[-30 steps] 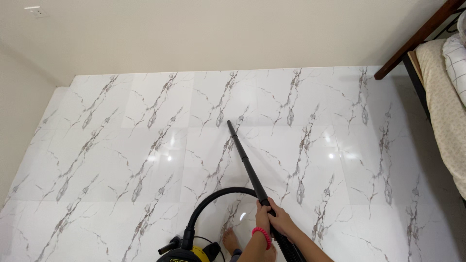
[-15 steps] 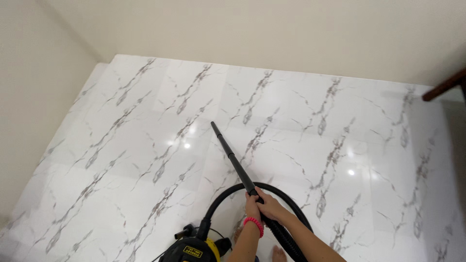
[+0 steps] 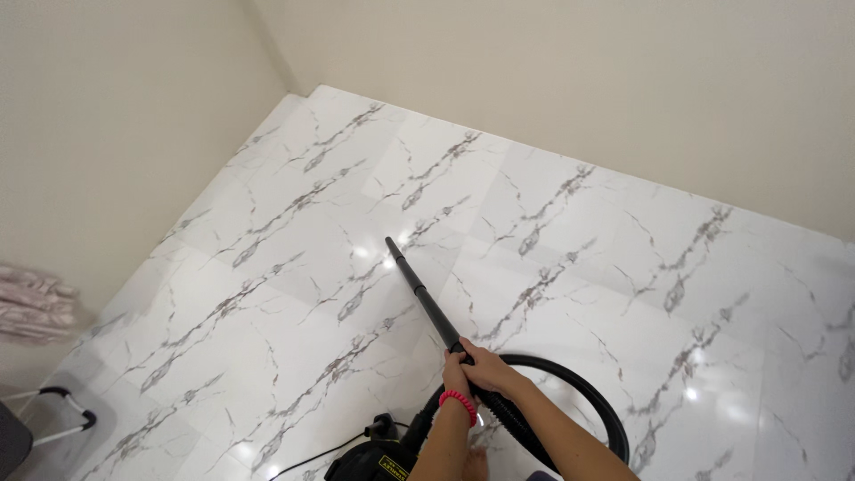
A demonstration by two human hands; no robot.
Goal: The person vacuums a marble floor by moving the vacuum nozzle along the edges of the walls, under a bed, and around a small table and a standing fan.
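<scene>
Both of our hands are closed around the black wand (image 3: 420,294) of the vacuum: our left hand (image 3: 456,372), with a pink coiled band (image 3: 460,406) on its wrist, wraps the tube from the left with the fingers curled fully shut, and our right hand (image 3: 487,370) clamps over it from the right, just behind and touching the left. We hold the wand tilted down and away from us, so that its slim tip meets the white marble-patterned floor (image 3: 267,267) near a bright glint of reflected light, well short of the corner where two cream walls (image 3: 134,107) join. Behind our hands the wand passes into a ribbed black hose (image 3: 583,396), which arcs out to the right and curves back under our forearms. We see the vacuum body (image 3: 378,461), black with a yellow patch, sitting on the floor at the bottom edge just left of our left arm, with a thin dark cord (image 3: 303,463) trailing from it to the left. At the far left edge, pale pink fabric (image 3: 31,303) lies folded against the wall, and below it a white-and-black frame (image 3: 53,414) stands on the floor.
</scene>
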